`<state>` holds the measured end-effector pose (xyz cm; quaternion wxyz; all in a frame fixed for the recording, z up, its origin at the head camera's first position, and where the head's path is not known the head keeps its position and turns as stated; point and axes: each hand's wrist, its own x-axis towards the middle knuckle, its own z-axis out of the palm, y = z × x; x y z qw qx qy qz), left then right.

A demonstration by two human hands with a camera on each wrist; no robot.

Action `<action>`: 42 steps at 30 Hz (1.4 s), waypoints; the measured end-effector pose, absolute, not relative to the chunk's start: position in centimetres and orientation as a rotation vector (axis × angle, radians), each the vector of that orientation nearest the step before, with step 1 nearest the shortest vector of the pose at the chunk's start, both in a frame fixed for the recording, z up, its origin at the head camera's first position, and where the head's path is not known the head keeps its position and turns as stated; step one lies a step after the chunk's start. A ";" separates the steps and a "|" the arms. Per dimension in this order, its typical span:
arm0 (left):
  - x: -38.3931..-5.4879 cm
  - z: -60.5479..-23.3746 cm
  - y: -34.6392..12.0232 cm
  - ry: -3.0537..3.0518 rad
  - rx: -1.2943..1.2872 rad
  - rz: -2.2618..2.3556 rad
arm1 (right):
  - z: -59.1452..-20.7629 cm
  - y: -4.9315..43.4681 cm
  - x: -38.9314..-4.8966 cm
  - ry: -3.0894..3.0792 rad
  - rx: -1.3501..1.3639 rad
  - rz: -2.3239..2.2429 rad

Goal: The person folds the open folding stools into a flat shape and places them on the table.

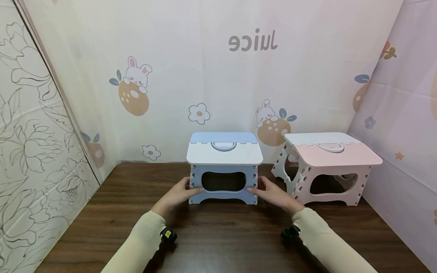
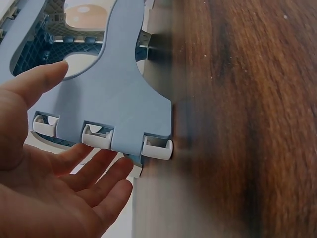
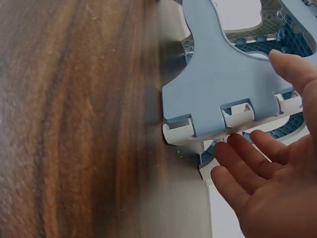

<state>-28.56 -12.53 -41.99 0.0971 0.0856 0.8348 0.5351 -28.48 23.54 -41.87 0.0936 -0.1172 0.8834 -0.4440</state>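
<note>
A blue-and-white folding step stool [image 1: 224, 153] stands unfolded on the brown wood-grain table, its carry handle lying flat in the top. My left hand [image 1: 178, 194] holds the lower left side of its blue front panel. In the left wrist view, the left thumb [image 2: 52, 79] lies over the front of the blue panel [image 2: 106, 101], and the fingers reach past its hinged edge. On the opposite side, my right hand [image 1: 274, 194] grips the stool in the same way. The right thumb [image 3: 287, 67] is in front of the blue panel [image 3: 225, 84], with the fingers by the white hinge pieces.
A pink-and-white folding step stool [image 1: 338, 155] stands unfolded to the right, close to the right forearm. Behind both stools hangs a printed curtain [image 1: 170, 76], with other curtains at the left and right sides. The wooden table [image 1: 232, 239] extends toward me.
</note>
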 end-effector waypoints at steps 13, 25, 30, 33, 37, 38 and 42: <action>-28.7 -42.2 -12.6 2.526 0.278 1.522 | -42.5 23.0 -28.3 2.693 -0.350 -1.280; -28.8 -42.2 -12.6 2.623 0.301 1.403 | -42.2 22.7 -28.1 2.733 -0.347 -1.236; -28.8 -42.0 -12.7 2.672 0.299 1.355 | -42.2 22.6 -28.0 2.775 -0.362 -1.215; -28.7 -41.9 -12.7 2.704 0.297 1.327 | -42.2 22.5 -28.0 2.808 -0.372 -1.204; -28.7 -41.8 -12.7 2.726 0.304 1.305 | -42.1 22.4 -27.9 2.839 -0.371 -1.191; -28.7 -41.8 -12.6 2.729 0.308 1.302 | -42.1 22.4 -27.9 2.842 -0.369 -1.191; -28.7 -41.9 -12.6 2.743 0.324 1.287 | -42.1 22.3 -27.8 2.850 -0.371 -1.199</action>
